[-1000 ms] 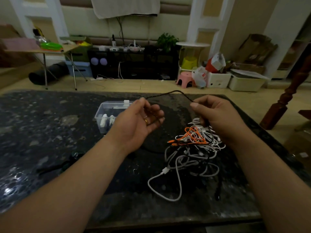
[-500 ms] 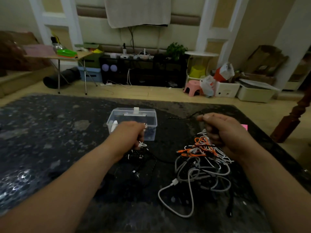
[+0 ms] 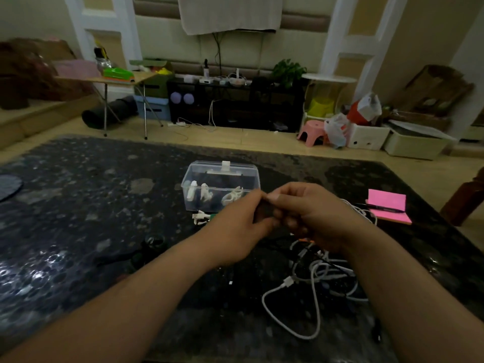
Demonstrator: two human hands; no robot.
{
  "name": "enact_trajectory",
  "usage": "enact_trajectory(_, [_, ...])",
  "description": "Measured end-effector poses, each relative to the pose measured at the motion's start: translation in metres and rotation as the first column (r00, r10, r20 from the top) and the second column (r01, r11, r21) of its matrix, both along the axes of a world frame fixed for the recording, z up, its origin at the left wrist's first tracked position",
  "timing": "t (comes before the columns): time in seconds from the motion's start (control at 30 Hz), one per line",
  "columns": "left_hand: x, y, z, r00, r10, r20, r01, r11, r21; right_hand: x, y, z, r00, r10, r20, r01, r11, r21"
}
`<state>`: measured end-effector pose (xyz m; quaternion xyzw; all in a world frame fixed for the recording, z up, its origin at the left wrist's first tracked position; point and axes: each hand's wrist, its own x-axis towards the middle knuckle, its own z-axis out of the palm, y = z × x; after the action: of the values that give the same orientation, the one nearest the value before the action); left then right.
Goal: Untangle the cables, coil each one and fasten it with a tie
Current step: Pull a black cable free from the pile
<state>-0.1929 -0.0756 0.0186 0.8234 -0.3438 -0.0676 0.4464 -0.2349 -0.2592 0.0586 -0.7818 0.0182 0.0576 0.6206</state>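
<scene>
Our fingers (image 3: 284, 196) are curled and meet in the middle, and both pinch a dark bit of the black cable (image 3: 263, 212). Half a second ago the left hand (image 3: 234, 227) and right hand (image 3: 315, 218) were apart; now they touch. The pile of white cables (image 3: 323, 273) lies on the bench (image 3: 78, 218) at 5 o'clock from the fingers, just under the right hand. The clear box (image 3: 221, 179) sits at 11 o'clock.

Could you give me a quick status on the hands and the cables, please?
Left hand and right hand together, both pinching the black cable. White cables tangled below, uncoiled. Clear box behind, nothing blocking.
</scene>
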Motion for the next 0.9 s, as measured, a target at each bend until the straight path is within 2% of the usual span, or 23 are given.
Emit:
enact_trajectory(0.1, [0.007, 0.003, 0.002, 0.994, 0.053, -0.096, -0.06, 0.996, -0.064, 0.002, -0.004, 0.003, 0.999, -0.01, 0.049, 0.006, 0.996, 0.087])
enact_trajectory(0.23, [0.008, 0.003, 0.003, 0.904, 0.024, -0.426, -0.164, 0.942, -0.294, -0.002, -0.003, 0.003, 0.997, 0.042, 0.061, -0.052, 0.982, 0.18])
enact_trajectory(0.33, [0.014, 0.003, 0.003, 0.81, -0.035, -0.586, -0.291, 0.842, -0.454, -0.002, 0.0, -0.002, 0.998, 0.026, 0.058, -0.038, 0.976, 0.215])
enact_trajectory(0.4, [0.022, 0.005, 0.003, 0.725, -0.061, -0.686, -0.413, 0.759, -0.504, -0.003, 0.002, -0.009, 0.998, 0.009, 0.054, -0.023, 0.963, 0.27])
enact_trajectory(0.5, [0.029, 0.006, 0.002, 0.547, -0.132, -0.826, -0.602, 0.624, -0.498, -0.006, 0.006, -0.022, 0.996, 0.084, 0.03, -0.089, 0.908, 0.41])
enact_trajectory(0.6, [0.032, 0.009, 0.005, 0.415, -0.274, -0.868, -0.722, 0.48, -0.497, -0.007, 0.011, -0.035, 0.986, 0.169, 0.011, -0.159, 0.899, 0.407])
enact_trajectory(0.73, [0.033, 0.014, 0.007, 0.387, -0.355, -0.851, -0.761, 0.398, -0.512, -0.004, 0.029, -0.05, 0.99, 0.127, -0.066, -0.09, 0.91, 0.404])
enact_trajectory(0.83, [0.031, 0.02, 0.009, 0.426, -0.361, -0.83, -0.763, 0.351, -0.544, 0.0, 0.041, -0.054, 0.991, 0.036, -0.131, 0.018, 0.92, 0.391])
enact_trajectory(0.9, [0.031, 0.025, 0.011, 0.457, -0.325, -0.828, -0.746, 0.367, -0.556, 0.004, 0.045, -0.052, 0.992, -0.016, -0.127, 0.066, 0.914, 0.399])
